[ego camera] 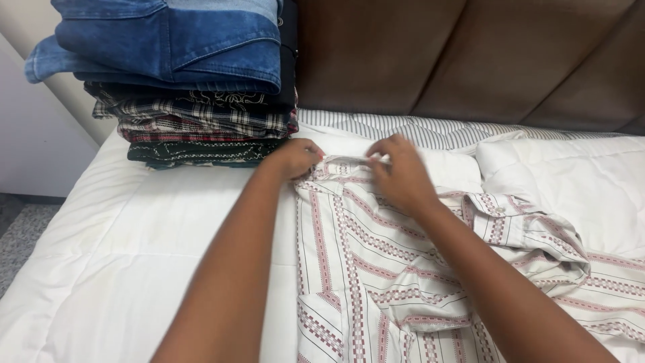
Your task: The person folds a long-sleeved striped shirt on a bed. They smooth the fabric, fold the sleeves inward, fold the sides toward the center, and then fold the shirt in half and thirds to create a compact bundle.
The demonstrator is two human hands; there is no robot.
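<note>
A white shirt with red patterned stripes (pixel 376 269) lies spread on a white quilt (pixel 134 242), its collar toward the headboard. My left hand (pixel 295 158) pinches the left end of the collar. My right hand (pixel 396 171) grips the collar's right side, fingers curled over the fabric. One sleeve of the shirt (pixel 537 242) lies crumpled to the right.
A pile of folded clothes (pixel 195 81), denim on top and plaid below, stands at the bed's far left corner. A brown padded headboard (pixel 470 60) runs behind. A white pillow (pixel 578 175) lies at right, with a striped sheet (pixel 416 128) showing. The floor (pixel 17 235) is at left.
</note>
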